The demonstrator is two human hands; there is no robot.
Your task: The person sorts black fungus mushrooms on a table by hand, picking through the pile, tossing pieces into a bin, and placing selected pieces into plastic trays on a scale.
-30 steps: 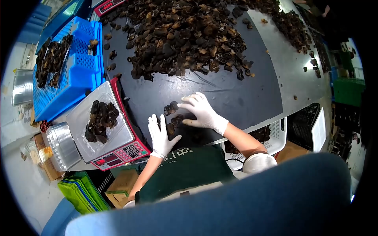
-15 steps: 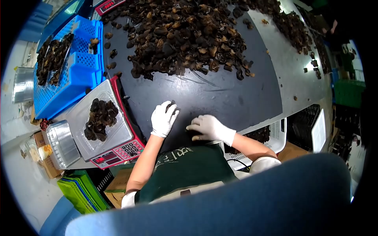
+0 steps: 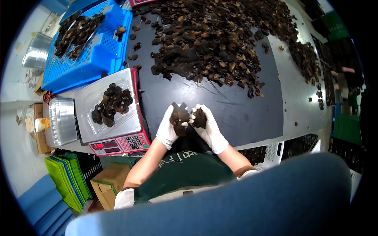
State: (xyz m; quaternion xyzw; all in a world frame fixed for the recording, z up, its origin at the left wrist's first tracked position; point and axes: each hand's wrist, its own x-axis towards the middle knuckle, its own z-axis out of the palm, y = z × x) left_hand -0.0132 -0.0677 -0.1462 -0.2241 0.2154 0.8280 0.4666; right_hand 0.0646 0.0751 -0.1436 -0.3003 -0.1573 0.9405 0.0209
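Observation:
My left hand (image 3: 168,128), in a white glove, holds dark brown fungus pieces (image 3: 180,118) above the near part of the black mat (image 3: 244,114). Close on its right, my right hand (image 3: 209,129), also gloved, grips another dark piece (image 3: 199,118). Beyond both hands lies a large heap of the same dark pieces (image 3: 204,43). To the left, a clear tray with dark pieces (image 3: 112,104) rests on a red-framed scale (image 3: 138,142).
A blue crate (image 3: 78,74) bearing more dark pieces stands at the upper left. Clear plastic trays (image 3: 63,122) are left of the scale. Green crates (image 3: 65,183) and a cardboard box (image 3: 110,179) sit below. Another person's arm (image 3: 348,70) shows at far right.
Both hands have come together and turned up with dark pieces in them; the pieces seen on the near mat a second ago are no longer there. The view has shifted, moving the scale rightward.

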